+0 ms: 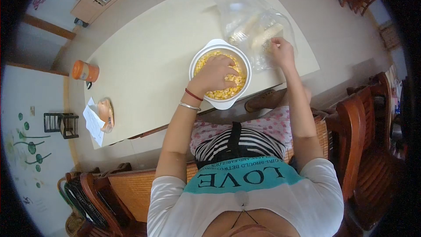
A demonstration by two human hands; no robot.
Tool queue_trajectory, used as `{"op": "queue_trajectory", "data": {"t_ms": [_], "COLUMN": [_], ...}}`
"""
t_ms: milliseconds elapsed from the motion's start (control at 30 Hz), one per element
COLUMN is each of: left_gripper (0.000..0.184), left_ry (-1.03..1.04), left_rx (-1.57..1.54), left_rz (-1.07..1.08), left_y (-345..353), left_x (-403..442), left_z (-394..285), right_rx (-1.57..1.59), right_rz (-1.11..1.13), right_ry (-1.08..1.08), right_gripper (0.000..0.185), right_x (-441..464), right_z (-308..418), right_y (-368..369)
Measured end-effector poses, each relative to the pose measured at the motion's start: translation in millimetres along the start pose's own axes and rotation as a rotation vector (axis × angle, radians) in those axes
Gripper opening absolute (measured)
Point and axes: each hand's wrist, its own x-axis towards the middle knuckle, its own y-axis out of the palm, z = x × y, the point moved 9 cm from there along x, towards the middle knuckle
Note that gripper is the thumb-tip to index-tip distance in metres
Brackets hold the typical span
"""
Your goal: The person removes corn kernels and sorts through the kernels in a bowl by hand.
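Observation:
A white bowl (248, 71) with two side handles stands near the table's front edge, holding loose yellow corn kernels (226, 93). My left hand (215, 73) is inside the bowl, palm down on the kernels, its fingers spread apart. To the right of the bowl lies a clear plastic bag (237, 6) with pale corn cobs (265, 36) in it. My right hand (283, 52) is at the bag's right side, by the end of a cob, with its fingers curled together. Whatever is between those fingertips is too small to make out.
An orange jar (86, 71) stands at the table's left end. Papers (94, 121) and a clear package (106, 115) lie at the near left corner. The pale table (149, 57) has wooden chairs (351, 123) around its near side.

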Motion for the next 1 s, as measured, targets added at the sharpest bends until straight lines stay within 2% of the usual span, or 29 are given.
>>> {"op": "queue_trajectory", "data": {"t_ms": [133,233,333,433,533,633,733,933,1000], "left_gripper": [0.017,0.011,0.008,0.007,0.008,0.011,0.016,0.011,0.009], "left_ry": [-0.113,-0.208,-0.209,-0.186,0.027,0.009,0.108,0.047,0.041], "left_rx": [0.090,0.273,0.225,0.235,0.023,-0.094,-0.002,0.225,0.216], "left_rz": [-0.096,-0.175,-0.199,-0.262,-0.281,-0.084,0.026,0.116,0.085], "left_y": [-8.6,-14.7,-14.4,-17.9,-22.4,-5.2,10.8,29.0,24.0], "left_x": [0.6,0.6,-1.0,-1.2,4.8,12.4,19.8,27.9,26.1], "left_z": [9.5,22.0,23.6,23.2,4.2,2.6,-7.0,-13.1,-16.7], "right_rx": [0.093,0.084,0.123,0.182,0.251,0.353,0.351,0.346,0.350], "right_rz": [0.047,0.054,-0.022,-0.119,-0.176,-0.198,-0.194,-0.176,-0.182], "right_ry": [0.013,0.072,0.104,0.105,0.079,0.055,0.044,0.014,0.010], "right_gripper": [0.020,0.019,0.020,0.020,0.018,0.016,0.015,0.015,0.015], "right_x": [-5.4,-9.8,-18.6,-29.9,-44.2,-51.4,-52.5,-51.7,-51.5], "right_z": [15.5,7.4,-5.9,-10.9,-13.5,-21.1,-26.6,-23.8,-25.8], "right_y": [-2.4,0.3,-3.3,-10.2,-7.6,0.9,4.6,5.2,6.8]}}
